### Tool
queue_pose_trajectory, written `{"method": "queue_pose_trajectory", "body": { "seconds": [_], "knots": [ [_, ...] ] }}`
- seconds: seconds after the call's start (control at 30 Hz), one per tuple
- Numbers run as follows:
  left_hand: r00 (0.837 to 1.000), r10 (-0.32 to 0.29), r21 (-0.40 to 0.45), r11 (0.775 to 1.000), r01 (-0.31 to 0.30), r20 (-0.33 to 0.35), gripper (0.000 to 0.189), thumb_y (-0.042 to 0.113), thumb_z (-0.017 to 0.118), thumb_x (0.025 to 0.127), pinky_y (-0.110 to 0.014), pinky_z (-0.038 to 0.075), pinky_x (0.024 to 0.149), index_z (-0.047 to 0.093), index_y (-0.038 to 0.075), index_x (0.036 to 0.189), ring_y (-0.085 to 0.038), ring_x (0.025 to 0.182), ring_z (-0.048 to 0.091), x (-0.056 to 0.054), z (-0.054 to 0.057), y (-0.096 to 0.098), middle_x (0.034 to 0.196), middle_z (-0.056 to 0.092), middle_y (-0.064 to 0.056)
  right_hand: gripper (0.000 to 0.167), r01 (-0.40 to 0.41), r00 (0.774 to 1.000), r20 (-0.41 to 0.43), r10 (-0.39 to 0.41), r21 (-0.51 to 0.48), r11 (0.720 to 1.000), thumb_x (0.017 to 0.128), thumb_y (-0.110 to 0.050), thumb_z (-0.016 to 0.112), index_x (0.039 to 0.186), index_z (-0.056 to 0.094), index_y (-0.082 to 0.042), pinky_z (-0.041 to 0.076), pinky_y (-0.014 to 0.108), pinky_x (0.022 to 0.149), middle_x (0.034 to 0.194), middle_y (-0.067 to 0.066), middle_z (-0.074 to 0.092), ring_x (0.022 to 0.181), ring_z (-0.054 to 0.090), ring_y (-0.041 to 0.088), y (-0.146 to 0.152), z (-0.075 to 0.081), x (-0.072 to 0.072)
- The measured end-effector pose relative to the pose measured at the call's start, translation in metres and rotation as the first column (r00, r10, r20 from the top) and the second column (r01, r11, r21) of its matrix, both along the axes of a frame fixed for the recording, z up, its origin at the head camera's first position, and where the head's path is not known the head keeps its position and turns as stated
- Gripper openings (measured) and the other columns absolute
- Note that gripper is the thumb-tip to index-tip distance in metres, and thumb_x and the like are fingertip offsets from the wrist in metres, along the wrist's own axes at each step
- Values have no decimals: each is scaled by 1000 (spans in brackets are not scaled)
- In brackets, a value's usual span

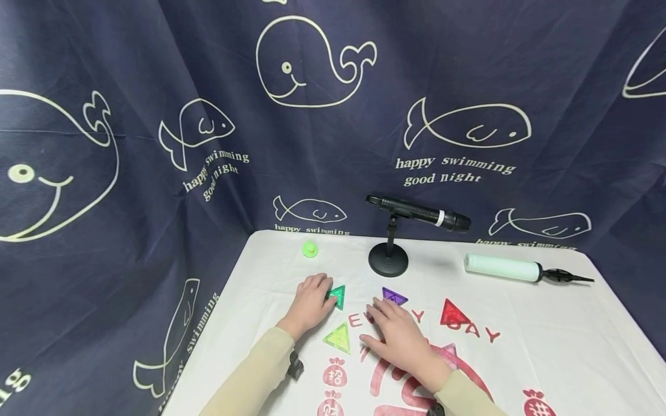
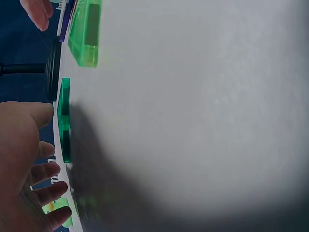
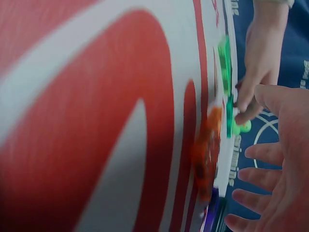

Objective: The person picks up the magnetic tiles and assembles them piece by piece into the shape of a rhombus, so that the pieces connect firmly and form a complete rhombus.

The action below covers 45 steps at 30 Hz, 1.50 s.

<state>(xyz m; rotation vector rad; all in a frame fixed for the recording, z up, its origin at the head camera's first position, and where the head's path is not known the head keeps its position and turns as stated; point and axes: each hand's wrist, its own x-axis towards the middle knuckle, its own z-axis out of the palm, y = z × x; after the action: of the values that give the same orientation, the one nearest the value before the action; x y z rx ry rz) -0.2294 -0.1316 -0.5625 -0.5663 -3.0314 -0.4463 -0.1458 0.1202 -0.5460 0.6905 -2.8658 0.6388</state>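
Two bare hands work low over the white table cloth (image 1: 567, 346), neither seen gripping anything. The left hand (image 1: 309, 301) has its fingers loosely extended, thumb just beside the teal triangle (image 1: 339, 296); whether it touches, I cannot tell. The right hand (image 1: 399, 336) is spread wide, with a blurred orange piece (image 3: 207, 154) beneath it in the right wrist view; contact there is unclear too. Just past the right fingertips is a purple triangle (image 1: 393, 296), and a pink triangle (image 1: 448, 353) shows partly from behind the right wrist. Between the hands, nearer the person, lies a yellow-green triangle (image 1: 340, 338). A red triangle (image 1: 451, 314) sits well to the right of the right hand, over printed lettering, with a broad stretch of cloth from there to the right edge. Toward the far edge stand a small green toy (image 1: 310, 249), beyond the left hand, and a black microphone (image 1: 416, 212) on a round-based stand (image 1: 388, 261). A pale green pump (image 1: 502, 267) lies farther right, its nozzle near the table's right edge. Behind hangs a dark blue curtain (image 1: 338, 144).
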Motion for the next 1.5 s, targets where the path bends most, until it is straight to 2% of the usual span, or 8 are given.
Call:
{"method": "queue_pose_trajectory", "body": {
  "seconds": [0.13, 0.3, 0.57, 0.77, 1.07, 1.27, 1.5],
  "knots": [
    [1000, -6, -13, 1000, 6, -15, 55, 41, 61, 105, -50, 35, 115, 55, 7, 148, -30, 141, 44, 0, -1, 2, 152, 49, -12, 65, -41, 999, -9, 41, 8, 999, 92, -50, 76, 138, 66, -4, 40, 62, 109, 145, 18, 58, 137, 50, 41, -12, -2, 1],
    [999, -25, 5, 1000, 25, -38, 50, 37, 64, 104, -50, 38, 111, 60, 6, 143, -30, 134, 48, 0, -1, 4, 145, 53, -11, 59, -92, 994, -62, 92, 6, 996, 90, -47, 79, 132, 70, -6, 44, 57, 106, 134, 16, 64, 128, 56, 35, -25, -3, 2],
    [998, -20, -21, 1000, 18, -59, 44, 36, 65, 103, -45, 42, 104, 64, 9, 137, -24, 123, 50, -2, -4, 6, 134, 55, -6, 50, -142, 985, -95, 144, 24, 990, 89, -44, 81, 125, 74, -10, 48, 50, 100, 120, 6, 66, 116, 60, 25, -41, -5, 7],
    [998, -18, -26, 1000, 17, -66, 39, 38, 67, 102, -42, 43, 99, 66, 10, 130, -22, 115, 50, -2, -5, 6, 128, 55, -4, 46, -144, 983, -105, 150, 64, 988, 89, -44, 80, 121, 76, -10, 50, 45, 97, 113, 3, 65, 109, 60, 22, -48, -9, 7],
    [999, -19, -48, 999, 17, -37, 38, 37, 65, 104, -38, 46, 94, 67, 11, 131, -18, 110, 52, 0, 0, 6, 124, 58, -1, 42, -115, 988, -95, 122, 73, 991, 90, -39, 81, 118, 77, -9, 51, 44, 91, 110, 2, 64, 103, 60, 21, -54, -7, 8],
    [999, -22, -54, 998, 20, -27, 36, 36, 66, 103, -38, 46, 96, 67, 11, 129, -17, 109, 52, 0, 1, 6, 122, 59, 0, 41, -107, 988, -102, 115, 75, 991, 88, -39, 82, 116, 78, -9, 52, 42, 87, 108, 2, 64, 98, 59, 19, -55, -6, 8],
    [999, -29, -14, 999, 28, -35, 35, 34, 70, 101, -38, 47, 101, 67, 9, 125, -17, 105, 54, -2, -1, 4, 114, 59, -1, 40, -112, 986, -118, 121, 82, 990, 88, -39, 82, 115, 78, -10, 52, 41, 85, 106, 1, 64, 96, 59, 19, -56, -7, 8]
  ]
}}
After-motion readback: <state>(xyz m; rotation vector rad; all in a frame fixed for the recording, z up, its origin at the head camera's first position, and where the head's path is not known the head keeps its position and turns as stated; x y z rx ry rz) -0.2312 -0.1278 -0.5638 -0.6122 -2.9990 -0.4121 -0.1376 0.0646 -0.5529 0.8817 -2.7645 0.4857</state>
